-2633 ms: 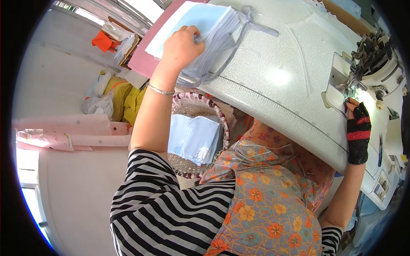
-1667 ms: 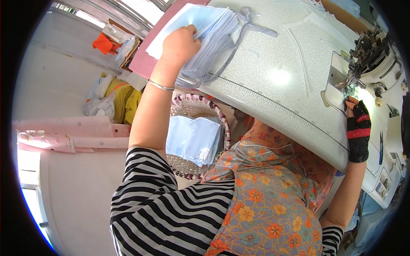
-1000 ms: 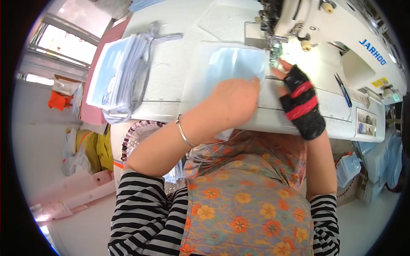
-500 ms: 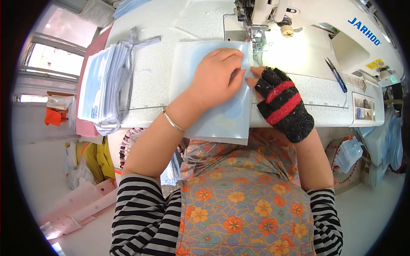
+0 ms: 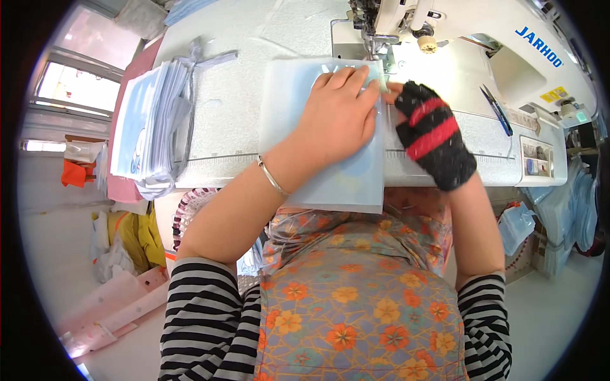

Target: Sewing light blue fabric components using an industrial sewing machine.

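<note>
A pale blue, cloudy plastic pouch (image 5: 362,193) lies on the machine bed, its lower end reaching past the front edge above my lap. My left hand (image 5: 342,111), bare with a silver bangle at the wrist, rests flat on it with fingers stretched forward. At the pouch's upper right edge is my right hand (image 5: 432,133), in a black fingerless glove with red stripes. Its bare fingertips are closed at that edge, slightly blurred. Just beyond the pouch's upper right corner stands the sewing machine's needle and presser-foot area (image 5: 386,60).
A tied stack of printed blue pouches (image 5: 149,127) sits at the left. To the right lie dark thread snips (image 5: 497,111) and a small parts tray (image 5: 537,159). The white machine arm (image 5: 502,38) overhangs the back right. Bundled blue pouches (image 5: 562,219) hang at the far right.
The pouch has shifted slightly right, and my left hand has moved right with it, fingers straighter. My right hand has moved a little up and right along the pouch's edge.
</note>
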`<state>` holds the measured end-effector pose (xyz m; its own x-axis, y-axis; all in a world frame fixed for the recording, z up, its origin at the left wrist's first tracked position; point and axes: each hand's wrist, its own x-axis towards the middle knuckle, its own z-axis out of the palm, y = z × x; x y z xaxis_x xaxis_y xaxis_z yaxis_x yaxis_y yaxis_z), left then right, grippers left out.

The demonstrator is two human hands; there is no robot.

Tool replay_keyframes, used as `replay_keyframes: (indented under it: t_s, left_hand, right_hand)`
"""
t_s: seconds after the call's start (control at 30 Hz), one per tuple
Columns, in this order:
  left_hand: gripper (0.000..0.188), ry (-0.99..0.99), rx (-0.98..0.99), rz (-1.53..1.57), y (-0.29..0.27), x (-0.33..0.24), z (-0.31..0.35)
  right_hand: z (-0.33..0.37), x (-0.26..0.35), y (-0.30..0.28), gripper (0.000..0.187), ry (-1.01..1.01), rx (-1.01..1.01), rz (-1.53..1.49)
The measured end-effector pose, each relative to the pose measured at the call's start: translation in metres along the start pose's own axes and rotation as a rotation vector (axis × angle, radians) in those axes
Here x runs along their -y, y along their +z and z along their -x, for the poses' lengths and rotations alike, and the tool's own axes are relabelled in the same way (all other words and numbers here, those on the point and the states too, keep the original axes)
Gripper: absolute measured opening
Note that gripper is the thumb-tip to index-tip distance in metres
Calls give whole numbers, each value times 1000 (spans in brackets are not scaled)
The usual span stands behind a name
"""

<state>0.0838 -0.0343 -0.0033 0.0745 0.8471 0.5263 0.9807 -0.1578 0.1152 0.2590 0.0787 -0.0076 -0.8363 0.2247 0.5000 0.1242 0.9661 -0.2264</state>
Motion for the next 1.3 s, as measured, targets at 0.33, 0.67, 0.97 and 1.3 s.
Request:
replay_keyframes:
  t_s: [0.33, 0.67, 0.97, 1.3]
  left_hand:
    - [36, -16, -23, 93, 19, 12, -16]
    - [44, -69, 51, 35, 12, 16, -13]
    - [41, 4, 83, 25, -8, -2, 3]
    - [23, 93, 51, 96, -14, 9, 2]
  right_hand:
    - [-25, -37, 19, 38, 17, 2, 89]
    - [-10, -5, -4, 40, -15, 77, -85]
    - [-6, -8, 2, 44, -33, 57, -17]
    - [-13, -2, -1, 46, -30, 67, -46]
